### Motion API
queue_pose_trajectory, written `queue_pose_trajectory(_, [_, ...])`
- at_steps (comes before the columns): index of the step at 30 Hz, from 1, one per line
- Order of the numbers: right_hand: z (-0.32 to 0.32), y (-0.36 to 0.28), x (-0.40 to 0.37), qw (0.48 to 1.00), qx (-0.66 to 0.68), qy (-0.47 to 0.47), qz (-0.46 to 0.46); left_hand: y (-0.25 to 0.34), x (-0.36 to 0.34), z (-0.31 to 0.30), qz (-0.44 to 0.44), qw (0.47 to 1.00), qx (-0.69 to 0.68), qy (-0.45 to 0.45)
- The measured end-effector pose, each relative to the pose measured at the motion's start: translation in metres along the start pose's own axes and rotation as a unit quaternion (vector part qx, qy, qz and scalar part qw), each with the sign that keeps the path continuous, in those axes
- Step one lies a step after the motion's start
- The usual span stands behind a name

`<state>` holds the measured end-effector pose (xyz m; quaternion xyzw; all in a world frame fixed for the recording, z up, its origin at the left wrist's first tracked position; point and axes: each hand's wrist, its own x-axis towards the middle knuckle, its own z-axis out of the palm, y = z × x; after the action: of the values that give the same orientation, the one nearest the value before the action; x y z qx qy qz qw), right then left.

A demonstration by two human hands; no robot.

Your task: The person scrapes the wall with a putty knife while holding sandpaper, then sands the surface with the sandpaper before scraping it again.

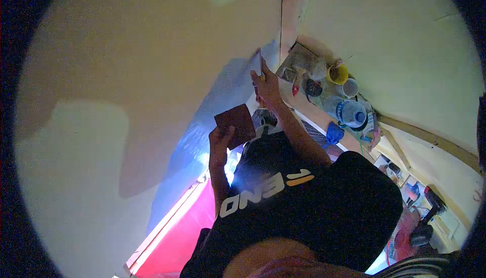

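My left hand is closed on the edge of a flat, dark brown square board, with the thumb lying across its face. Higher up, near the wall corner, my right hand grips a thin, flat-bladed scraper. The blade is seen nearly edge-on and its tip is at or very near the wall; contact cannot be made out. Part of its handle is hidden by my fingers.
To the right, a cluttered ledge bears a yellow cup, a white cup, a large clear plastic bottle and a red-tipped brush. A blue crumpled bag lies by its edge. Pink sheeting is at lower left.
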<state>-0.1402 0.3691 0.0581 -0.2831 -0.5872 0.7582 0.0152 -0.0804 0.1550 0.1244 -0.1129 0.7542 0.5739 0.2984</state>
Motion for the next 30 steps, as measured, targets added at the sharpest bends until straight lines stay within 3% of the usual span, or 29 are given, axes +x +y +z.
queue_pose_trajectory(5, [-0.006, 0.005, 0.023, 0.999, 0.006, 0.03, -0.038, 0.003, -0.016, 0.008, 0.024, 0.998, -0.049, 0.009])
queue_pose_trajectory(8, [0.002, -0.002, 0.002, 0.999, -0.016, -0.008, 0.034, -0.004, -0.01, 0.003, 0.03, 0.999, -0.015, 0.013])
queue_pose_trajectory(10, [-0.005, 0.008, 0.009, 0.999, -0.03, -0.019, 0.026, -0.003, -0.011, -0.001, 0.031, 0.999, 0.001, 0.021])
queue_pose_trajectory(12, [-0.015, 0.029, 0.041, 0.981, -0.122, -0.003, -0.148, 0.005, -0.016, 0.0, 0.03, 0.999, -0.002, 0.03])
queue_pose_trajectory(13, [-0.016, 0.028, 0.04, 0.98, -0.129, 0.011, -0.151, 0.001, -0.017, -0.001, 0.034, 0.999, 0.01, 0.031])
queue_pose_trajectory(14, [-0.022, 0.024, 0.039, 0.999, 0.026, -0.022, -0.02, -0.002, -0.014, -0.004, 0.042, 0.998, 0.022, 0.032])
queue_pose_trajectory(17, [-0.012, 0.004, 0.009, 1.0, 0.002, -0.02, 0.007, 0.008, -0.012, -0.005, 0.051, 0.998, 0.019, 0.04])
queue_pose_trajectory(19, [-0.028, 0.074, 0.075, 0.983, -0.101, -0.019, -0.155, 0.005, -0.013, -0.007, 0.066, 0.997, 0.014, 0.032])
queue_pose_trajectory(21, [-0.031, 0.086, 0.078, 0.983, -0.103, -0.008, -0.154, 0.0, -0.017, -0.007, 0.019, 0.999, -0.026, 0.025])
queue_pose_trajectory(23, [-0.015, 0.016, 0.03, 1.0, -0.004, 0.006, -0.009, 0.002, -0.01, -0.005, 0.006, 0.999, -0.039, 0.031])
queue_pose_trajectory(24, [-0.012, 0.005, 0.017, 0.998, 0.056, -0.02, 0.007, 0.001, -0.01, -0.004, 0.008, 0.999, -0.03, 0.04])
queue_pose_trajectory(26, [-0.026, 0.059, 0.054, 0.984, -0.056, -0.045, -0.164, 0.003, -0.01, -0.002, 0.021, 0.999, -0.009, 0.043])
queue_pose_trajectory(28, [-0.025, 0.048, 0.043, 0.984, -0.056, -0.047, -0.162, 0.012, -0.014, 0.001, 0.043, 0.999, 0.011, 0.028])
queue_pose_trajectory(30, [-0.017, 0.012, 0.019, 0.998, 0.051, -0.023, -0.003, 0.019, -0.018, 0.004, 0.029, 0.999, -0.017, 0.014])
